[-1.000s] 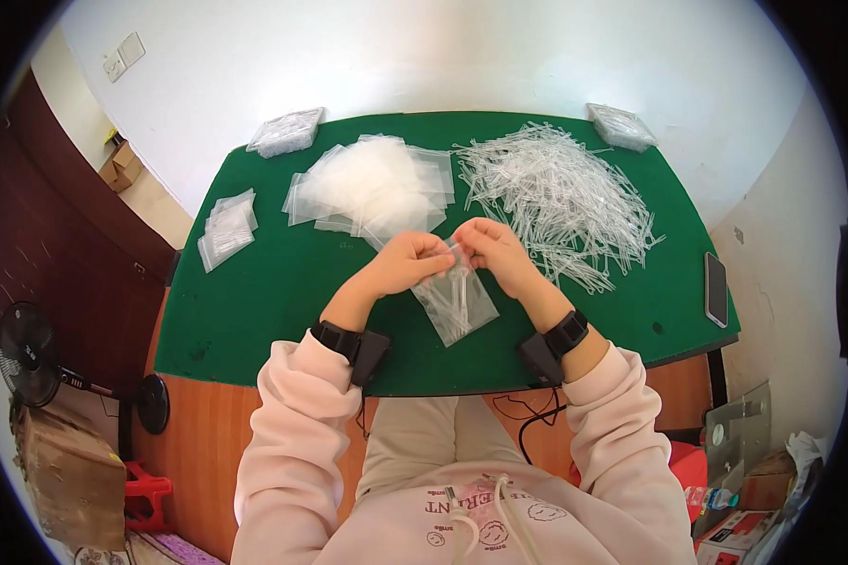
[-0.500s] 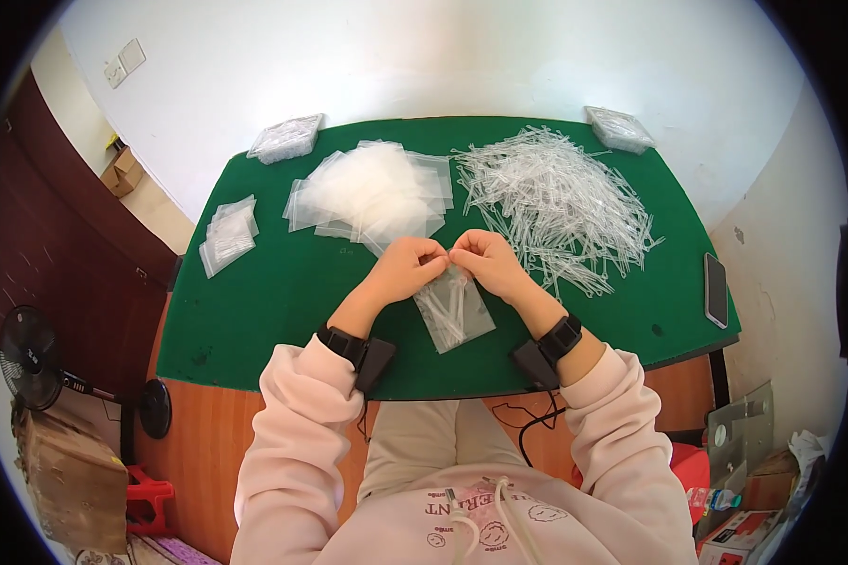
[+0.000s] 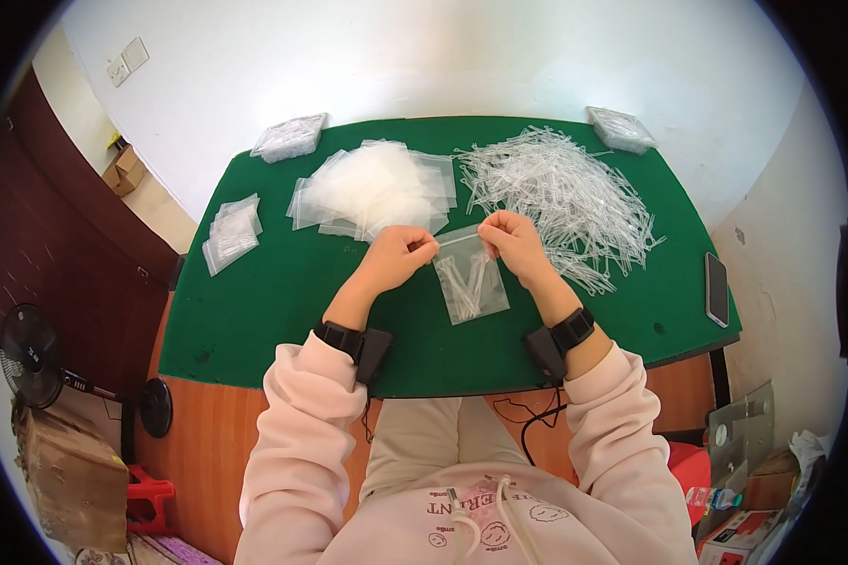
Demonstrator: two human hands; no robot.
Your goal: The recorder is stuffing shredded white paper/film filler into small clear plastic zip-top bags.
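Between my hands is a clear zip bag [image 3: 461,299] with several thin clear plastic sticks inside, spread in a V. My left hand [image 3: 398,257] pinches its top left corner, fingers closed. The top right corner is in the closed fingers of my right hand [image 3: 516,247]. Beyond my left hand lies a heap of flat, frosted zip bags [image 3: 372,188]. A large loose pile of clear looped plastic sticks [image 3: 565,193] spreads beyond my right hand. At the far left, a few filled zip bags [image 3: 232,235] overlap one another.
The green table [image 3: 283,320] has a clear plastic box [image 3: 290,139] at its back left and another box [image 3: 622,130] at its back right. A phone [image 3: 716,289] lies by the right edge. A black fan [image 3: 33,353] stands left of the table, near a cardboard box [image 3: 71,471].
My hands have moved apart along the bag's top edge, the right one going rightward. The bag has shifted slightly up and to the right, its top now stretched between them.
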